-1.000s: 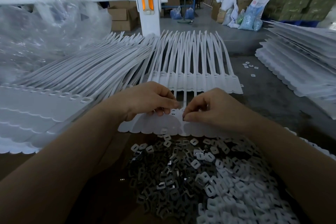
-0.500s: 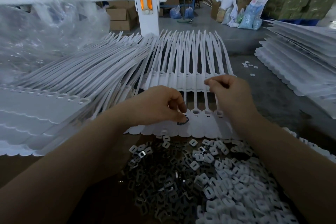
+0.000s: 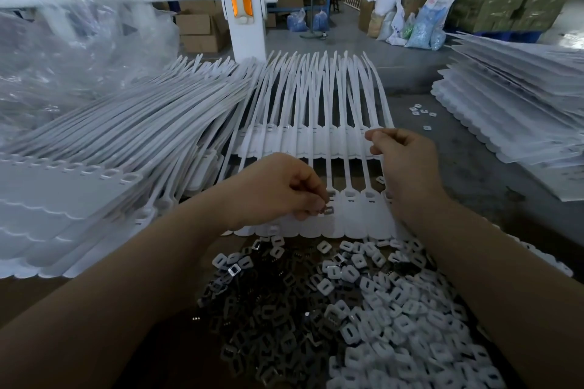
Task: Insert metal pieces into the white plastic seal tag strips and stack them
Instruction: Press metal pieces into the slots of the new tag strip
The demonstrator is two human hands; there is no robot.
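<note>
A worker's left hand (image 3: 286, 188), fingers curled, pinches a small metal piece (image 3: 328, 210) against the head of a white seal tag strip (image 3: 350, 215) lying on the bench, while the right hand (image 3: 403, 161) is raised beyond it, fingertips pinched on the strip's thin tails. A heap of dark metal pieces and white caps (image 3: 347, 309) fills the near edge of the brown worktable (image 3: 28, 294). Stacks of finished strips (image 3: 94, 167) fan out to the left; more stacks (image 3: 512, 104) lie at right on the factory floor
</note>
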